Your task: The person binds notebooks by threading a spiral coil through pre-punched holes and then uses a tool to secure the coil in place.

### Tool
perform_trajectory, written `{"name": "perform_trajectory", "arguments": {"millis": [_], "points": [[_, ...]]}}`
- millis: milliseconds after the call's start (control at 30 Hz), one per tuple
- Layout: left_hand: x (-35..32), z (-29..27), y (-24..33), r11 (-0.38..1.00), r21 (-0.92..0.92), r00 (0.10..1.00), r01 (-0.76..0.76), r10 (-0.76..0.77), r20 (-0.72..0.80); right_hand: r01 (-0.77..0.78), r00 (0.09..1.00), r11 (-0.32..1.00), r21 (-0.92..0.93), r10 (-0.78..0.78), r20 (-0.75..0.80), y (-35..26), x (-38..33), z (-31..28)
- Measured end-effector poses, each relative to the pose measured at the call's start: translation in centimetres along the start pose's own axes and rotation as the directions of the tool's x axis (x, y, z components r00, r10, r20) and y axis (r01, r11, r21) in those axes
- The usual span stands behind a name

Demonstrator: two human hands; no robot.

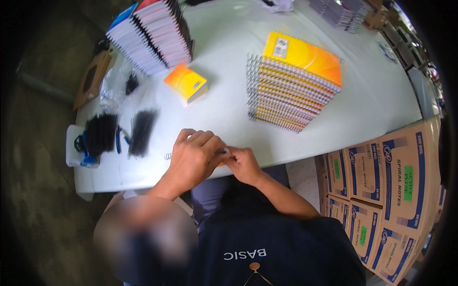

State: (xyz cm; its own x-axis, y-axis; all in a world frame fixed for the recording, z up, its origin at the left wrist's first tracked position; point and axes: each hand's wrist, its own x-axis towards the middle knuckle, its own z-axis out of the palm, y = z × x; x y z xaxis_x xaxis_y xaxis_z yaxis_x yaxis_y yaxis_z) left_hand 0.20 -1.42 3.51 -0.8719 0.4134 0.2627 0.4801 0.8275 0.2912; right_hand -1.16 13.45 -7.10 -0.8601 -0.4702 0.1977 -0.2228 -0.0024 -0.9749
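My left hand (196,155) and my right hand (243,165) meet at the near table edge, fingers pinched together. Between them shows a sliver of an orange-covered notebook (221,164), mostly hidden by my fingers. A pale wire coil end (168,156) pokes out left of my left hand; whether it is joined to the notebook cannot be seen. Beyond my hands lies a small block of yellow-orange covered notebooks (186,82), with no coil visible on it. Farther right rises a tall stack of yellow spiral notebooks (298,90).
Left on the white table (219,107) lie black coils (143,132), blue-handled pliers (122,138), a white tray (72,148) and clear plastic (112,90). Tall stacks of black-spiral notebooks (152,35) stand at the far left. Cardboard boxes (365,190) are piled on the right.
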Motion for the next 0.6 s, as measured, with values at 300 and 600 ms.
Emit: {"name": "perform_trajectory", "arguments": {"millis": [300, 600], "points": [[9.8, -9.0, 3.1, 0.955, -0.109, 0.745, -0.277, 0.141, -0.652, 0.660, 0.647, 0.745, -0.092, -0.627, -0.433, -14.2, 2.5, -13.2], [18.8, -2.8, 8.3, 0.834, -0.320, 0.470, -0.450, -0.083, -0.879, 0.269, 0.518, 0.942, -0.199, -0.316, -0.795, -14.0, 5.2, -14.2]]}}
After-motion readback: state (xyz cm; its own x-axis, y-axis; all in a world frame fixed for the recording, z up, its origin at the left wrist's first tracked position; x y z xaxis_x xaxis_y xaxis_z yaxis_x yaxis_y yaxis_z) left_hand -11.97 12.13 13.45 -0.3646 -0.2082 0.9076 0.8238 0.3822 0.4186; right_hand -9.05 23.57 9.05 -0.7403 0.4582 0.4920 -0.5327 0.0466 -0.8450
